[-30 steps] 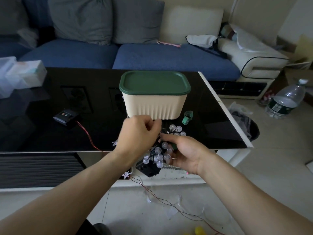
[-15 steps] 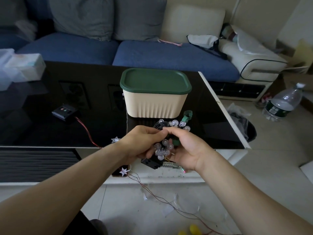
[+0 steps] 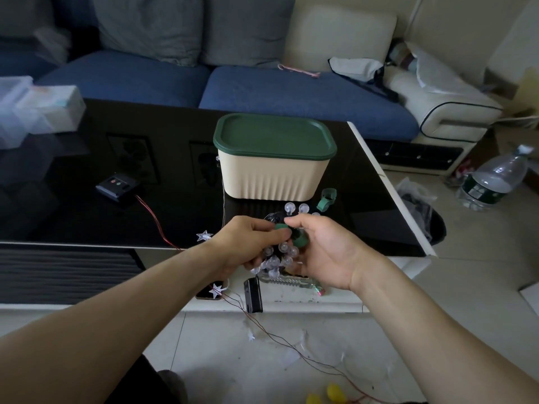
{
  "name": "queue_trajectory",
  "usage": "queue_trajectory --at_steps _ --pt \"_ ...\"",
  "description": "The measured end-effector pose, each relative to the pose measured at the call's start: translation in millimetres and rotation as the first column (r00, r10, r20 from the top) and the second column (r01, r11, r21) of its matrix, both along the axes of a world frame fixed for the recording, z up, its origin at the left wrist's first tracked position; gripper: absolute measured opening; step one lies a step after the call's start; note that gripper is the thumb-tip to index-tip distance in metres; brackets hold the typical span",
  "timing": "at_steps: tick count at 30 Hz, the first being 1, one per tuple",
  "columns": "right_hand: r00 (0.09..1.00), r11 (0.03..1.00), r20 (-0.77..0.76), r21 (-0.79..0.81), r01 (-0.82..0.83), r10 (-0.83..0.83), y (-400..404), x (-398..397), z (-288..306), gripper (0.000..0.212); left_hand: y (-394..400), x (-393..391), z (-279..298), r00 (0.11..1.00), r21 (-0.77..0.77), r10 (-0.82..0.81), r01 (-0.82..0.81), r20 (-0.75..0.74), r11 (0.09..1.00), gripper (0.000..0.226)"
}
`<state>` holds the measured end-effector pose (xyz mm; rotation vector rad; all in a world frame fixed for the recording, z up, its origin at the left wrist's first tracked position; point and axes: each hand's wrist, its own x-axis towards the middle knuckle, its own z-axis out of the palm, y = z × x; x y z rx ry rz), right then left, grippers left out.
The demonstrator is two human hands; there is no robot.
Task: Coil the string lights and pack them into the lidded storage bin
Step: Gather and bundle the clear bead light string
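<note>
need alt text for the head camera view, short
Two hands, left hand and right hand, hold a bundle of clear globe string lights with a green strap, in front of a cream storage bin with its green lid on, on a black table.

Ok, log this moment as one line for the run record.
left hand: grips bulb string lights | right hand: holds green tie at bundle | storage bin: lid on | stage: bundling, not packed

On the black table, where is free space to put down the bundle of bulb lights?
Bare glass lies right of the storage bin, out to the white table edge, and between the black controller box and the bin. It is crowded just before the bin: loose bulbs, a green strap, both hands.
</note>
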<state>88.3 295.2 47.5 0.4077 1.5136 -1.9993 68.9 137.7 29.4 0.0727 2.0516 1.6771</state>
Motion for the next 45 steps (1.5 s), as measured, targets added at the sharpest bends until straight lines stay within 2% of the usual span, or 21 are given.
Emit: queue_trajectory --at_steps 3,9,12,18,22,26,31,34,38,41,45 --pt "0.998 0.99 -0.067 0.14 0.015 -0.006 4.3 -0.7 0.3 0.019 -0.3 0.9 -2.3 0.998 -0.004 -0.058 0.058 -0.013 0.998 0.025" --pt "0.974 0.918 -0.219 0.395 0.033 0.059 19.3 4.4 4.1 0.018 5.1 3.4 -2.6 0.995 0.028 -0.086 0.088 -0.055 0.996 0.026" --pt "0.967 0.902 -0.239 0.431 0.02 0.093 26.2 7.5 4.7 0.007 2.6 0.4 -4.1 0.99 0.049 -0.128 0.131 -0.063 0.99 0.026" --pt "0.945 0.876 -0.324 0.465 0.126 0.036 27.3 10.9 5.6 0.01 3.4 -1.8 -6.3 0.975 0.194 -0.217 0.203 0.053 0.96 0.028" --pt "0.904 0.839 -0.426 0.508 0.196 0.047 26.7 10.5 5.2 0.016 3.1 -3.0 -0.2 0.957 0.296 -0.247 0.195 0.151 0.935 0.012" --pt "0.85 0.753 -0.516 0.601 0.27 0.107 23.6 8.2 2.2 0.022 0.0 -3.8 0.8 0.94 0.347 -0.273 0.19 0.207 0.918 0.024" --pt "0.763 0.729 -0.615 0.613 0.304 0.199 22.2 10.0 9.3 0.025 -1.3 -5.6 -2.3 0.942 0.394 -0.272 0.179 0.195 0.901 0.031" --pt "0.771 0.731 -0.601 0.62 0.284 0.211 20.4 9.3 8.2 0.017 -2.3 -5.0 -3.4 0.941 0.397 -0.292 0.206 0.17 0.894 0.031" --pt "0.83 0.818 -0.552 0.513 0.261 0.081 23.7 10.9 7.2 0.009 3.6 5.1 0.9 0.955 0.405 -0.251 0.17 0.155 0.898 0.022" --pt "0.836 0.823 -0.547 0.491 0.284 0.038 21.4 11.6 6.2 0.012 6.5 6.6 2.7 0.964 0.4 -0.22 0.145 0.148 0.905 0.017" --pt "0.857 0.823 -0.508 0.449 0.348 -0.085 14.2 13.0 6.6 0.021 8.5 6.3 4.0 0.962 0.443 -0.199 0.098 0.186 0.891 0.021"
